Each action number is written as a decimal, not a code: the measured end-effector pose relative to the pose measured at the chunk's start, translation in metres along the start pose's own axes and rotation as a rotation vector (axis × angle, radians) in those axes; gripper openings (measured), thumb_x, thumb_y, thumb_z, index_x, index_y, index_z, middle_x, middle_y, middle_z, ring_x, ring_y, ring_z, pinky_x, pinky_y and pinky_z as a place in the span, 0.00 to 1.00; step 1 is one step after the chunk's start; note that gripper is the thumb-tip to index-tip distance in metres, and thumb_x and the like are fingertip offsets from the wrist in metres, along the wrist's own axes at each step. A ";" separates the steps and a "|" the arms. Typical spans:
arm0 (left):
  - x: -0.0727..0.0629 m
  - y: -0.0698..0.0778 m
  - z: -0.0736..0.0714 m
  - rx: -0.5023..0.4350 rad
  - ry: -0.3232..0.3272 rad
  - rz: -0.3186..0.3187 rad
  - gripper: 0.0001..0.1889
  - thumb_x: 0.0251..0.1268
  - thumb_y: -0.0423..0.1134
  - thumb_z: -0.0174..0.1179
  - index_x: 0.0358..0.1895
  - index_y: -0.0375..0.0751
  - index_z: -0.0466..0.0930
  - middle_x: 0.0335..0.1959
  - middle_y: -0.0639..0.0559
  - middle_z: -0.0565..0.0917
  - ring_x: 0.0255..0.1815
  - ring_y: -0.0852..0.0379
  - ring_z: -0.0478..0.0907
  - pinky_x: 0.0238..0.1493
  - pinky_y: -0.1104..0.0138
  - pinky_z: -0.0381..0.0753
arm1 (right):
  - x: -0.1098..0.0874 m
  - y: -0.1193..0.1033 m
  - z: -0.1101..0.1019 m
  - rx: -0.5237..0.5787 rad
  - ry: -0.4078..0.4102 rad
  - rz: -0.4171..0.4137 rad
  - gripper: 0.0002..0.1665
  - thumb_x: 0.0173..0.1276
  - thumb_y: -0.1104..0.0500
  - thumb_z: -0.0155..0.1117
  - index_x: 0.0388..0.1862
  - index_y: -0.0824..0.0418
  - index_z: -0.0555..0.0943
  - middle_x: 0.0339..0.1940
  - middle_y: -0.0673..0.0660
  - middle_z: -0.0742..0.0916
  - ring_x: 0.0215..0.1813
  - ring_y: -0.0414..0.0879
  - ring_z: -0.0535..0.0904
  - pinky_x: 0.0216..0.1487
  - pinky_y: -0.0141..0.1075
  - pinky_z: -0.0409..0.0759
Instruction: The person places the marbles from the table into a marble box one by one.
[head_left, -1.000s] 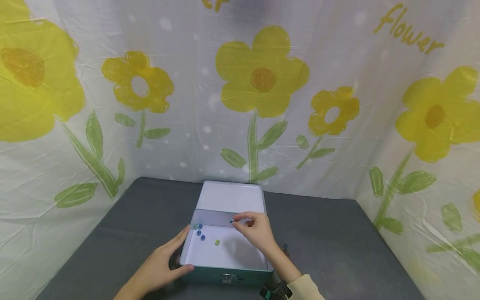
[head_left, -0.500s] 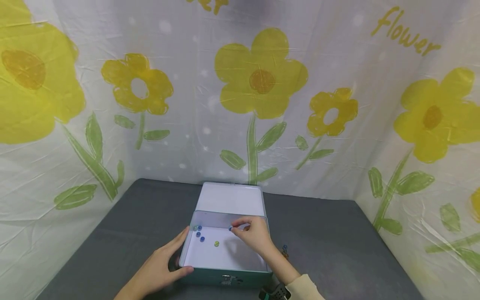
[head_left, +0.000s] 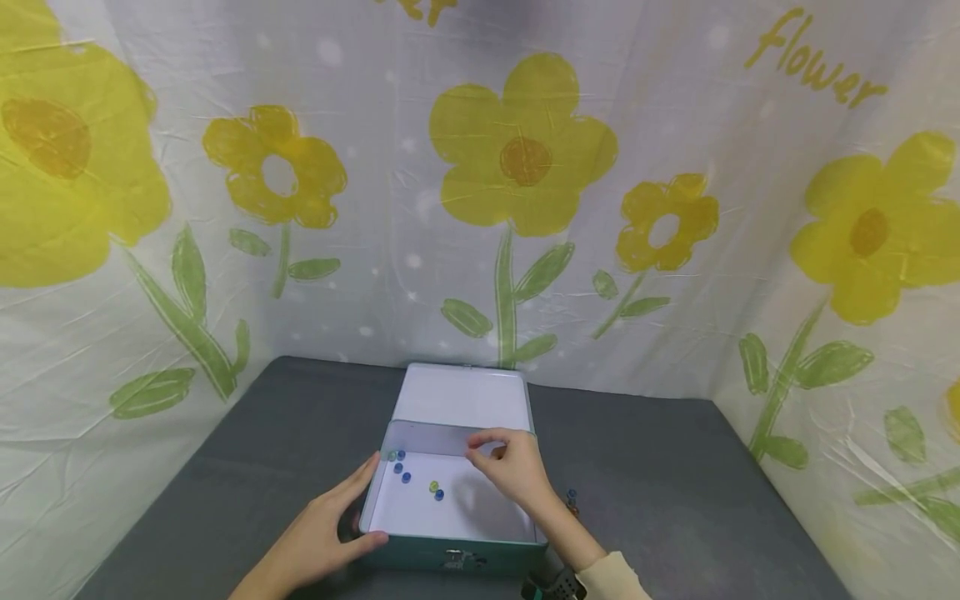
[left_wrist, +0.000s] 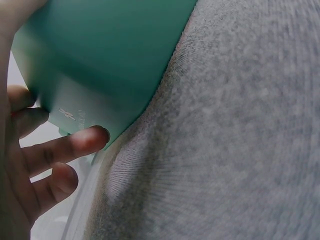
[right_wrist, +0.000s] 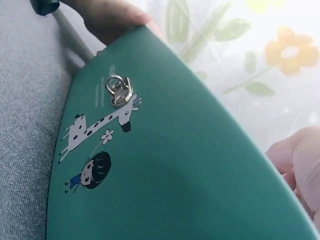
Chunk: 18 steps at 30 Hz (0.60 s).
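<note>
A green metal box (head_left: pixel 450 550) with a white inside stands on the table, its lid (head_left: pixel 461 392) folded back. In it lie several small round marbles: a yellow-green marble (head_left: pixel 433 486), a blue marble (head_left: pixel 439 495) beside it, and a group of blue marbles (head_left: pixel 398 467) with a pale green one at the left. My left hand (head_left: pixel 322 525) grips the box's left side, thumb at the front corner. My right hand (head_left: pixel 513 467) hovers over the box's right half, thumb and forefinger a little apart; no marble shows between them. The right wrist view shows the box's giraffe picture and clasp (right_wrist: pixel 119 92).
More small marbles (head_left: pixel 572 500) lie on the dark grey table (head_left: pixel 652 492), right of the box beside my right forearm. A white curtain (head_left: pixel 375 275) with yellow flowers closes off the back and sides. A dark watch (head_left: pixel 555 583) is on my right wrist.
A blue marble pinched in my right hand has been let go and now lies by the yellow-green one. The right hand has barely moved since; the left hand stays on the box.
</note>
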<state>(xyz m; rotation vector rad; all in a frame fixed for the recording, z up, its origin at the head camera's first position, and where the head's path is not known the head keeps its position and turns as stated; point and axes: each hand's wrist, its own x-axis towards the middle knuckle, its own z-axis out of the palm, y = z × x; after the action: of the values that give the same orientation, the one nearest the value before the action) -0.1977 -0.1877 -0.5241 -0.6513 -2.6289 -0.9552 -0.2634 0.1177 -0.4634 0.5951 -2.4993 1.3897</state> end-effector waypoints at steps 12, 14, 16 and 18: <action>0.000 0.004 -0.002 -0.021 -0.013 -0.020 0.53 0.62 0.60 0.75 0.85 0.46 0.59 0.81 0.41 0.67 0.76 0.37 0.72 0.66 0.37 0.78 | -0.013 -0.005 -0.015 -0.017 0.031 -0.038 0.06 0.67 0.66 0.77 0.42 0.61 0.93 0.25 0.54 0.91 0.12 0.27 0.60 0.16 0.24 0.57; 0.000 0.003 -0.001 -0.021 -0.016 -0.024 0.52 0.62 0.60 0.75 0.85 0.45 0.59 0.81 0.41 0.67 0.76 0.37 0.72 0.66 0.37 0.78 | -0.016 -0.004 -0.020 -0.006 0.035 -0.030 0.06 0.67 0.67 0.77 0.42 0.59 0.93 0.25 0.55 0.91 0.12 0.27 0.60 0.16 0.24 0.57; 0.000 0.002 -0.001 -0.026 -0.022 -0.036 0.52 0.62 0.60 0.75 0.85 0.46 0.59 0.81 0.42 0.67 0.77 0.38 0.71 0.66 0.37 0.78 | -0.020 -0.002 -0.025 0.012 0.044 -0.017 0.08 0.67 0.68 0.76 0.41 0.57 0.93 0.24 0.56 0.91 0.12 0.27 0.59 0.17 0.23 0.56; 0.000 0.001 0.000 -0.022 -0.024 -0.041 0.53 0.62 0.60 0.75 0.85 0.46 0.59 0.82 0.42 0.67 0.77 0.38 0.71 0.66 0.37 0.78 | -0.023 0.002 -0.030 0.022 0.056 0.000 0.08 0.66 0.68 0.76 0.40 0.57 0.93 0.19 0.54 0.89 0.12 0.27 0.58 0.16 0.23 0.55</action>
<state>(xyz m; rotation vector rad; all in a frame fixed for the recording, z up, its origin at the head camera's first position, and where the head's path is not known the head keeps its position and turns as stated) -0.1973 -0.1874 -0.5234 -0.6201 -2.6662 -0.9952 -0.2433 0.1492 -0.4578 0.5535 -2.4437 1.4151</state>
